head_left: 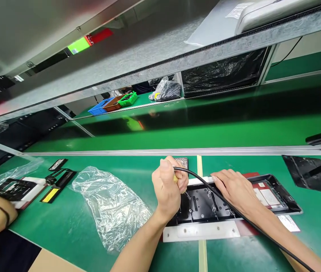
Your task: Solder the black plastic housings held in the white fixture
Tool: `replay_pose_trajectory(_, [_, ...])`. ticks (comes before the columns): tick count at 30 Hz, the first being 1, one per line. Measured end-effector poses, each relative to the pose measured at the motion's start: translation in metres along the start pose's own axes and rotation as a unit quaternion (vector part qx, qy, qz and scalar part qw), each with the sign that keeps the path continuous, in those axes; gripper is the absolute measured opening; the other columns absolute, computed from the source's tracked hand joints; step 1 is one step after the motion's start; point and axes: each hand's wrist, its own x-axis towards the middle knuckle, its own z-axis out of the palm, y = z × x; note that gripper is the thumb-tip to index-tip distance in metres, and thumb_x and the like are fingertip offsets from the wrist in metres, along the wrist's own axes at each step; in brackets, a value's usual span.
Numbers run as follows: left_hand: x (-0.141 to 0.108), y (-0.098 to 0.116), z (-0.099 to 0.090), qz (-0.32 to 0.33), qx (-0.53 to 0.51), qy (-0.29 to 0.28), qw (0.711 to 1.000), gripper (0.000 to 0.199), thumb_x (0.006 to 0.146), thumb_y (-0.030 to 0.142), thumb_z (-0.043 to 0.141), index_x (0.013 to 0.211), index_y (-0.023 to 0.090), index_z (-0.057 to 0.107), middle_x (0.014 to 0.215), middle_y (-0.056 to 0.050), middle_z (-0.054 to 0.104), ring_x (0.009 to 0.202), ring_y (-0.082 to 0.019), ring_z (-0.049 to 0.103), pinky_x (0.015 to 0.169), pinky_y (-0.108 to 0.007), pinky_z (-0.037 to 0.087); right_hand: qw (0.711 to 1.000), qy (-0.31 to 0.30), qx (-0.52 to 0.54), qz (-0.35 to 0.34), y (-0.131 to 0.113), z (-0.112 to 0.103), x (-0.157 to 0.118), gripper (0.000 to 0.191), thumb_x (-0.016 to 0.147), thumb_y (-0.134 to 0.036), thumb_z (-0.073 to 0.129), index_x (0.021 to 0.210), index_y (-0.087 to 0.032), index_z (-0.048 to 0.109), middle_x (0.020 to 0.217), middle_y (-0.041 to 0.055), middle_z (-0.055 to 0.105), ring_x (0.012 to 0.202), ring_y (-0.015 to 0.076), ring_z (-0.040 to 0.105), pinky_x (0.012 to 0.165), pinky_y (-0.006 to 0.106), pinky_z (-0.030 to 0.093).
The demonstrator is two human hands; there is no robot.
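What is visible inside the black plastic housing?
Small posts and a slot show inside the black housing. What lies beneath the left hand, right hand and cable cannot be seen.

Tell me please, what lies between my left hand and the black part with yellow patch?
A crumpled clear plastic bag lies there, in the head view.

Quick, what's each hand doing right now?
Left hand: closed around a mostly hidden yellow object.
Right hand: open, palm down over the black housing.
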Motion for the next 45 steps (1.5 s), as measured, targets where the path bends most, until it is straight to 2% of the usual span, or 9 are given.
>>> replay_pose_trajectory(21, [-0.001, 0.002, 0.002, 0.002, 0.004, -0.006, 1.0, 0.063, 0.1, 0.068, 0.054, 0.065, 0.017, 0.043, 0.049, 0.003, 0.032, 0.04, -0.008, 0.029, 0.037, -0.016, 0.025, 1.0, 0.011, -0.002, -0.01, 0.004, 0.003, -0.002, 0.033, 0.108, -0.039, 0.038, 0.11, -0.028, 0.069, 0.1, 0.0003, 0.071, 0.09, 0.0208, 0.059, 0.081, 0.036, 0.034])
replay_pose_trajectory(32, [0.001, 0.001, 0.001, 0.005, 0.0, -0.008, 1.0, 0.061, 0.1, 0.066, 0.054, 0.066, 0.017, 0.043, 0.049, 0.003, 0.032, 0.04, -0.008, 0.029, 0.036, -0.016, 0.025, 1.0, 0.006, 0.001, -0.002, 0.001, 0.002, -0.001, 0.033, 0.108, -0.039, 0.039, 0.112, -0.028, 0.069, 0.102, -0.0004, 0.071, 0.093, 0.0213, 0.06, 0.084, 0.037, 0.035])
replay_pose_trajectory(45, [0.001, 0.005, -0.001, 0.005, 0.013, -0.005, 1.0, 0.064, 0.099, 0.069, 0.055, 0.065, 0.016, 0.043, 0.047, 0.003, 0.033, 0.039, -0.008, 0.03, 0.036, -0.016, 0.027, 1.0, -0.004, 0.011, 0.003, -0.01, -0.009, 0.0, 0.033, 0.108, -0.037, 0.038, 0.109, -0.027, 0.07, 0.099, 0.0025, 0.071, 0.092, 0.0215, 0.059, 0.085, 0.037, 0.035])
